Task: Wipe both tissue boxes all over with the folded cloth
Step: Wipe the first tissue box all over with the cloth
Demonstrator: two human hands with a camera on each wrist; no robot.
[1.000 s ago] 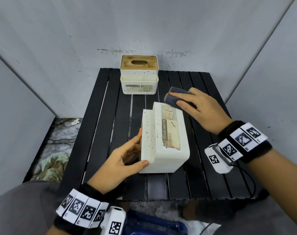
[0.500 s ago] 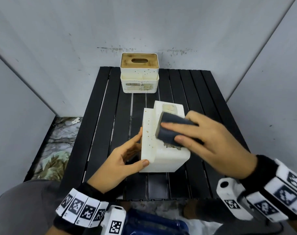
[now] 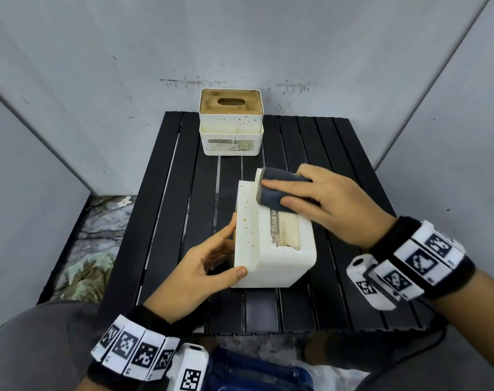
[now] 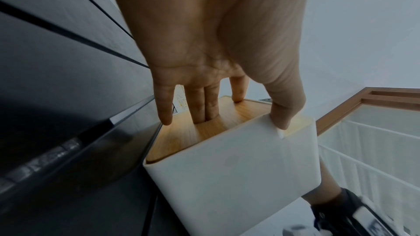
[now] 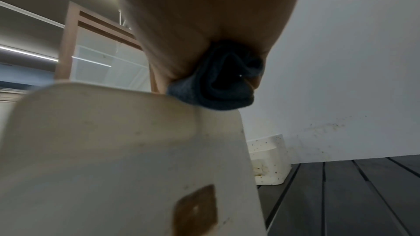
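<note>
The near tissue box (image 3: 274, 266) lies on its side at the middle of the black slatted table (image 3: 183, 193), with its stained label facing up. My left hand (image 3: 209, 261) holds its near left corner: the thumb is on the near face and the fingers (image 4: 204, 110) rest against the wooden lid (image 4: 193, 135). My right hand (image 3: 325, 204) grips the folded dark grey cloth (image 3: 271, 193) and presses it on the far end of the upturned face; the cloth (image 5: 218, 92) sits on the box's edge (image 5: 113, 150). The second tissue box (image 3: 231, 128) stands upright at the table's far edge.
Grey walls close in the table at the back and on both sides. The far box (image 5: 268, 162) is speckled with brown spots. A gap beside the table's left edge shows patterned floor (image 3: 93, 249). Bare slats lie right of the near box.
My right hand slid the cloth along the box's top face toward me, then back to the far end. The left hand and the box have stayed put.
</note>
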